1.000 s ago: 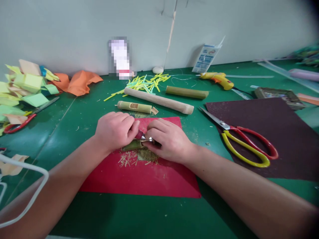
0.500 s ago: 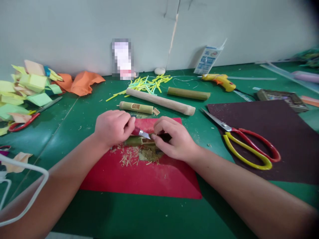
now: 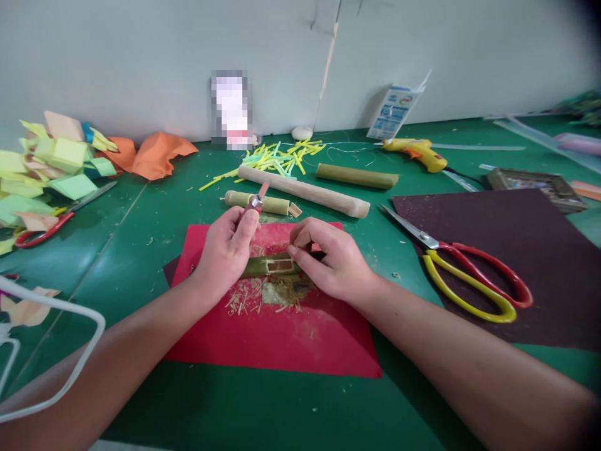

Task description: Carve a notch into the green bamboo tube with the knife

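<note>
My left hand [image 3: 230, 244] is closed round the red handle of a craft knife [image 3: 256, 202], its blade pointing up and away, clear of the work. Below lies a green bamboo tube [image 3: 256, 267] with a rectangular slot cut in its upper side. Over the tube's right end, my right hand [image 3: 328, 257] has its fingers curled and thumb pressed in; it appears to hold the tube there, hiding that end. Thin bamboo shavings [image 3: 241, 302] are scattered in front of the tube on a red mat [image 3: 282, 344].
Behind the mat lie a slotted bamboo piece [image 3: 277, 205], a long pale stick [image 3: 305, 191] and another bamboo tube [image 3: 357, 176]. Large scissors [image 3: 469, 269] rest on a dark sheet [image 3: 554, 275] at right. A yellow glue gun [image 3: 417, 153] and folded papers [image 3: 66, 156] lie farther out.
My left hand has lifted the knife off the slot and turned it, so the blade now points upward and away. The right hand and the tube have stayed nearly in place.
</note>
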Motion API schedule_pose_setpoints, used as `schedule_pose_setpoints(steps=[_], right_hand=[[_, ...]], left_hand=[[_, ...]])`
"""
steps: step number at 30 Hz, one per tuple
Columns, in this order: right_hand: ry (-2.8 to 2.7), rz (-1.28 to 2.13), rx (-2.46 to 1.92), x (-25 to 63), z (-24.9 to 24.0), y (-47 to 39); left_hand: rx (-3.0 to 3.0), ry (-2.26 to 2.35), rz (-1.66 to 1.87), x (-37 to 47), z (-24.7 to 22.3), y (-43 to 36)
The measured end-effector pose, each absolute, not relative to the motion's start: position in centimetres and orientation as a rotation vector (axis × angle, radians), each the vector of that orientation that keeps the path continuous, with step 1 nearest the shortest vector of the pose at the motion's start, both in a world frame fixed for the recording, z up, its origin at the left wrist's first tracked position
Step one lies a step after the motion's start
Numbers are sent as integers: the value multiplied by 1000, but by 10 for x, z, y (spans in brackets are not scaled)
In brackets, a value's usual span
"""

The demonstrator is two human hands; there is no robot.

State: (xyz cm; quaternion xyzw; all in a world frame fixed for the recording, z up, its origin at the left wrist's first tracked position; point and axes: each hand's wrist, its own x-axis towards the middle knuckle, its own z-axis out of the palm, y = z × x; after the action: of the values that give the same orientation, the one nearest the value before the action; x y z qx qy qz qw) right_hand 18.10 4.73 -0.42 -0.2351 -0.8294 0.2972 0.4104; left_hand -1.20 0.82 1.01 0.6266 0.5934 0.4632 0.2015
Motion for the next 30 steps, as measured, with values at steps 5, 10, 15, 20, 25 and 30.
schedule_pose_setpoints(steps=[5, 10, 15, 20, 25, 30], right_hand=[[-2115, 703, -624, 180, -5, 47], [-2100, 719, -636, 179, -6, 47], [-1879, 853, -780, 177, -4, 44], [-1916, 817, -824, 175, -4, 44], [-2079, 515, -701, 178, -5, 48], [-2434, 367, -729, 179, 3, 45]], left_hand=[[1639, 1539, 1324, -6, 3, 7], [1619, 1477, 1317, -9, -1, 9], [1609, 1498, 1311, -10, -1, 10], [1584, 1519, 1317, -9, -2, 10], [1531, 1509, 1372, -8, 3, 11], [1394, 1456, 1546, -18, 6, 19]])
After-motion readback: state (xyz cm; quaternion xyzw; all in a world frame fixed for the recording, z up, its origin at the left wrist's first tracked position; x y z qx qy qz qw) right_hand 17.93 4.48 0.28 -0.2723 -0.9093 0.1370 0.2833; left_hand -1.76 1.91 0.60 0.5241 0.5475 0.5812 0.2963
